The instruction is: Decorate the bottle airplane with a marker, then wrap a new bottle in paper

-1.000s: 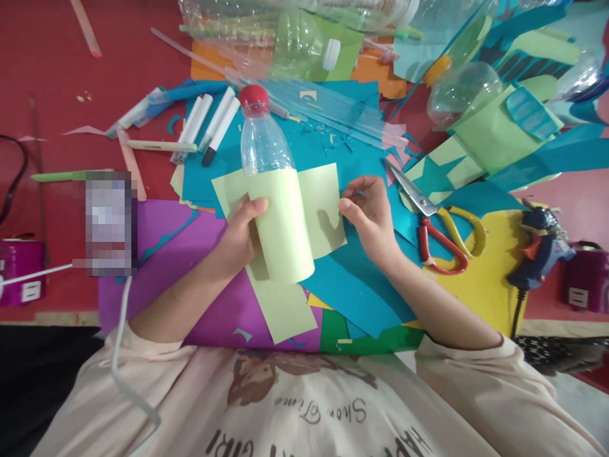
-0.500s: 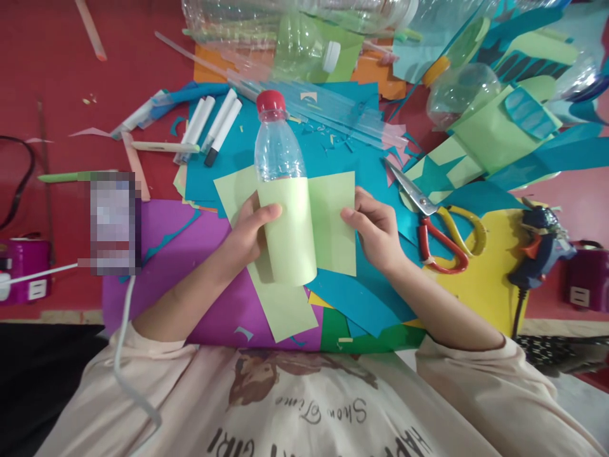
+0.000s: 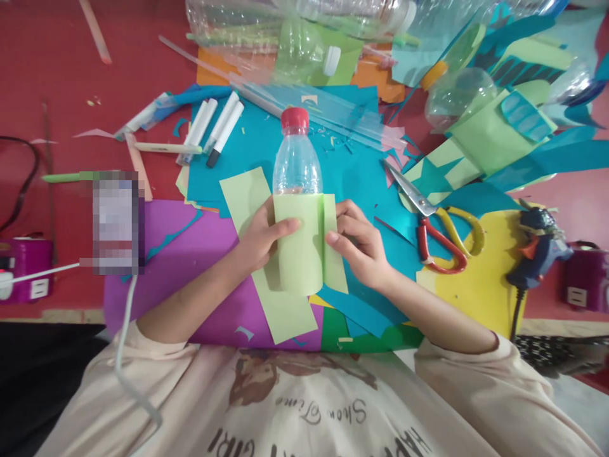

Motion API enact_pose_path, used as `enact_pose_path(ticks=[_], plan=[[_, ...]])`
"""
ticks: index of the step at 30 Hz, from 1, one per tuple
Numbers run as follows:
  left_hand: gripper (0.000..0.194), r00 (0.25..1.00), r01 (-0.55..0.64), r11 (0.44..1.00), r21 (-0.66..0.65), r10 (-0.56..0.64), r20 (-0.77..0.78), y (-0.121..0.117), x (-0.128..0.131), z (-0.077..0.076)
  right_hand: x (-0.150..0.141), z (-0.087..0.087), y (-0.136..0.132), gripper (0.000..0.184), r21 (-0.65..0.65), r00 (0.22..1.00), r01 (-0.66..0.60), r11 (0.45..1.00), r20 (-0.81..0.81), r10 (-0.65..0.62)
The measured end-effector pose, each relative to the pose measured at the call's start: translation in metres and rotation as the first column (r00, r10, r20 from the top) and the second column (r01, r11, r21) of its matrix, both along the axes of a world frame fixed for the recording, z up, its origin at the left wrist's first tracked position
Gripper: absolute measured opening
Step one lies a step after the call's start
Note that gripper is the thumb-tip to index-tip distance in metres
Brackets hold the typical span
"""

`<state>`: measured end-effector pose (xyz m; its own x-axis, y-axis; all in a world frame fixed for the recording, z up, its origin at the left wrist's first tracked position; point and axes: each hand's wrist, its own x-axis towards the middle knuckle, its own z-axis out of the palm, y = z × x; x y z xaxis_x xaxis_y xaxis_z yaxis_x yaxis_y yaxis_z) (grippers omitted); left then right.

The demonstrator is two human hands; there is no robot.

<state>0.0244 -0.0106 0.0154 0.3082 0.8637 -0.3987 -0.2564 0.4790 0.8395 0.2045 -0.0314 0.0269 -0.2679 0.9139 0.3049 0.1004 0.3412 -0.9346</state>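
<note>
A clear plastic bottle (image 3: 297, 162) with a red cap stands nearly upright in my hold, its lower body wrapped in light green paper (image 3: 299, 254). My left hand (image 3: 266, 235) grips the bottle from the left, thumb pressed on the paper at its front. The paper's loose end sticks out to the right of the bottle, and my right hand (image 3: 361, 244) pinches its edge between thumb and fingers. Beneath the bottle and my left hand lies a separate light green paper strip (image 3: 290, 320).
Scissors (image 3: 423, 216) with red and yellow handles lie to the right, near a blue glue gun (image 3: 537, 244). White markers (image 3: 223, 130) rest at the upper left of the blue paper (image 3: 257, 143). A blurred-out device (image 3: 114, 222) is at left. Plastic bottles (image 3: 304, 51) lie at the back.
The bottle has shifted right and slightly toward me and is more upright. My right hand has moved left with the paper end, so less of it sticks out.
</note>
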Motion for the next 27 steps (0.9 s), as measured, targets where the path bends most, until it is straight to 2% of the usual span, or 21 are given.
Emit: enact_pose_path(ticks=[8, 11, 18, 22, 27], plan=[[0.082, 0.998, -0.053, 0.997, 0.06, 0.052, 0.026, -0.011, 0.003, -0.004, -0.008, -0.004, -0.003, 0.028, 0.06, 0.999, 0.004, 0.998, 0.04, -0.006], [0.081, 0.999, -0.037, 0.996, 0.083, 0.035, 0.016, -0.014, 0.005, -0.005, -0.01, -0.006, -0.004, 0.027, 0.05, 0.999, 0.029, 0.998, 0.032, -0.031], [0.052, 0.992, -0.068, 0.998, 0.001, 0.068, 0.105, -0.008, 0.007, 0.001, -0.009, -0.013, -0.001, 0.032, -0.007, 0.995, 0.093, 0.996, 0.041, -0.092], [0.049, 0.998, -0.035, 0.998, 0.052, 0.032, 0.048, -0.003, 0.004, 0.004, -0.007, -0.018, 0.002, 0.039, -0.09, 0.99, 0.128, 0.988, 0.073, -0.122], [0.057, 1.0, 0.02, 0.998, 0.053, -0.021, 0.011, -0.003, 0.002, 0.006, -0.008, -0.023, 0.003, 0.044, -0.139, 0.993, 0.114, 0.984, 0.055, -0.107]])
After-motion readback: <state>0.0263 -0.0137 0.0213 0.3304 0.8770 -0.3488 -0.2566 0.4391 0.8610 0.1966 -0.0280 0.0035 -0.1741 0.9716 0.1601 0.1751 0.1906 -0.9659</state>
